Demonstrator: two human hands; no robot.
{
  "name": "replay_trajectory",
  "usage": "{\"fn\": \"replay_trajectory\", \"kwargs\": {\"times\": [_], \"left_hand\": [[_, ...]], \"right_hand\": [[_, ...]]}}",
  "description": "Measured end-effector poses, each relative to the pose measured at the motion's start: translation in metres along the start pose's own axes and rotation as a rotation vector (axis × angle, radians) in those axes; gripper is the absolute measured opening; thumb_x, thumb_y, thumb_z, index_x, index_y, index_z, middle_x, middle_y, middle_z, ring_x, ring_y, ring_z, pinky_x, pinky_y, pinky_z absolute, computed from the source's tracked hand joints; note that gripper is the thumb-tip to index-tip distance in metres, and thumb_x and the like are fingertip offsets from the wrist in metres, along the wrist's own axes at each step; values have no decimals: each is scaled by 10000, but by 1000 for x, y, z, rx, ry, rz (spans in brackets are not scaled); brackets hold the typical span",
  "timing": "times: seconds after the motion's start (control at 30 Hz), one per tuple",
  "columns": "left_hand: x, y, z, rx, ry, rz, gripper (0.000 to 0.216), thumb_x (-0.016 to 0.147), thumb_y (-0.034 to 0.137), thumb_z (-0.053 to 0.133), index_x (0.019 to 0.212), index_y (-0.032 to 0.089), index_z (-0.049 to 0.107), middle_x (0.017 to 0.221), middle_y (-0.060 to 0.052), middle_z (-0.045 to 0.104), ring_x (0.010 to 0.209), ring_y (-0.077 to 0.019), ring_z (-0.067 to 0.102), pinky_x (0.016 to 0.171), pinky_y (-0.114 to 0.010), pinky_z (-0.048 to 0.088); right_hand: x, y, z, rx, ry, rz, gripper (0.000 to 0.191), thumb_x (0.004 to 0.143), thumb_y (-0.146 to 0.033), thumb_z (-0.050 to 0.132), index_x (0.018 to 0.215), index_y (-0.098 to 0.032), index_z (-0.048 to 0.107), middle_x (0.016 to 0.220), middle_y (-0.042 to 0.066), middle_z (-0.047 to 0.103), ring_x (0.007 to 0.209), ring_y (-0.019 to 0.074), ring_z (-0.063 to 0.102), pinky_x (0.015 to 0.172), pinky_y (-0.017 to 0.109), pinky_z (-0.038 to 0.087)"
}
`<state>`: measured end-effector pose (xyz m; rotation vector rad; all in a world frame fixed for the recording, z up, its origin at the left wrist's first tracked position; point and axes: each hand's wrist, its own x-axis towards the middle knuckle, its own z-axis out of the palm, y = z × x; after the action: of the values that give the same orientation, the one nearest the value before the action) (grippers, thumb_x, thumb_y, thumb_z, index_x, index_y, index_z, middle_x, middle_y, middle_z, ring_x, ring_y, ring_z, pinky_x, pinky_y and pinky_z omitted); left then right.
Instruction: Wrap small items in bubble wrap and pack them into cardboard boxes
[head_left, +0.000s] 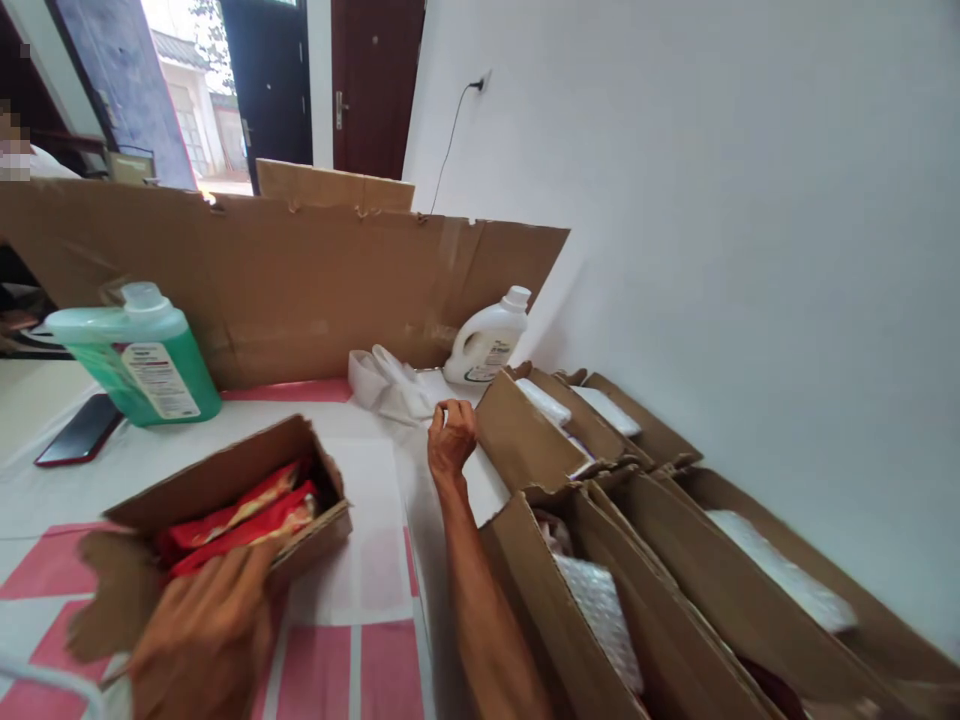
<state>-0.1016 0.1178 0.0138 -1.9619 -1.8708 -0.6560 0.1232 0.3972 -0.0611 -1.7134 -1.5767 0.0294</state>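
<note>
My left hand [210, 620] is closed over the near wall of a small open cardboard box [202, 470], its fingertips reaching over the edge. Red packets [247, 520] with yellowish print lie inside the box. Curled and raised, my right hand [453, 436] is beside the white plastic bag [390, 385], its fingertips at the bag's right end. Whether those fingers pinch the bag or something else cannot be made out. A white jug [489, 340] with a handle stands just behind my right hand.
Several long open cardboard boxes [652, 540] line the right side by the wall, holding white and bubble-wrapped packages. A green liquid jug [150, 365] and a phone [79, 430] are at left. A cardboard sheet [322, 290] forms a barrier at the back. A person shows partly at far left.
</note>
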Motion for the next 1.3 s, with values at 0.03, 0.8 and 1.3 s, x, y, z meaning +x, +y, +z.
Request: {"fn": "replay_trajectory", "kwargs": {"times": [0.03,0.8,1.3], "left_hand": [[7,10,7,31,-16,42,340,893,95,496,1163,185,681,1001,-73,728,844,-227,661,773,-399,494],[-16,105,-45,-546,279,134,1109,759,591,760,1595,199,146,1562,-206,377,1444,-354,379,1162,-534,370],[-74,73,-83,-900,-174,-42,263,900,461,622,898,234,756,836,-8,770,777,-172,714,721,-255,547]], "right_hand": [[-2,-3,-9,15,35,-8,156,927,-146,473,897,-189,620,1044,115,630,1026,251,522,891,359,387],[-96,-73,-345,1065,147,-57,166,860,-337,622,796,-227,516,645,-78,509,511,77,461,468,190,379],[-212,-23,-308,1408,-323,511,378,695,-444,817,776,-203,537,618,-85,519,492,59,453,455,170,378]]}}
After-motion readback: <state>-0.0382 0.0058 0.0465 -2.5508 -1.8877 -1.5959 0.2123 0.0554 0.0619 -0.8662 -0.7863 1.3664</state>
